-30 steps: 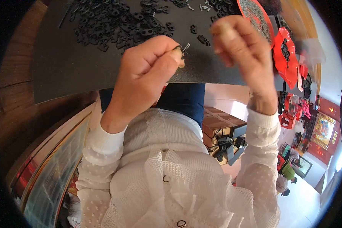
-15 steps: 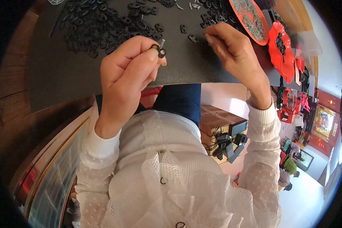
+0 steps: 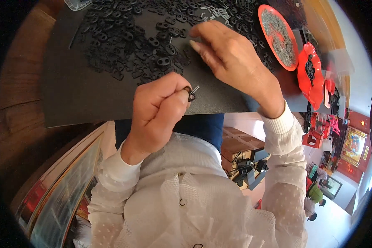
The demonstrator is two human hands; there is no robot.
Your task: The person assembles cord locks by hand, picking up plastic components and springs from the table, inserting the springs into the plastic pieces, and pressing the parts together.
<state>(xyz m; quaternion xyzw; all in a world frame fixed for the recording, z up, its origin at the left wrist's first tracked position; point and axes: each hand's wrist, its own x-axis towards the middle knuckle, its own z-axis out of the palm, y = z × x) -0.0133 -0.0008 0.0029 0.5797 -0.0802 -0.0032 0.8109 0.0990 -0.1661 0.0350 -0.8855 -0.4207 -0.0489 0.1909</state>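
Note:
My left hand point(image 3: 159, 111) is closed near the table's front edge, pinching a small black two-holed plastic piece point(image 3: 191, 97) that looks like a cord lock part. A thin metal spring point(image 3: 196, 89) sticks out of it, up and to the right. Beyond it, my right hand point(image 3: 235, 56) hovers over the table with thumb and forefinger apart, nothing visible between them. Its fingertips are nearest the right side of a big spread of loose black plastic cord lock pieces point(image 3: 128, 35). The other fingers of that hand are partly hidden.
A red plate point(image 3: 294, 66) of metal springs stands at the right, beside a red wavy-rimmed dish point(image 3: 316, 99) of small black parts. Small silvery pieces point(image 3: 221, 15) lie behind my right hand. A clear container point(image 3: 77, 4) is at the far left. Below the table sits a cardboard box point(image 3: 235, 142).
My right hand has moved left toward the black pieces, its finger and thumb parting from a near-pinch. The left hand still holds its piece and spring, turned slightly. The whole view has shifted.

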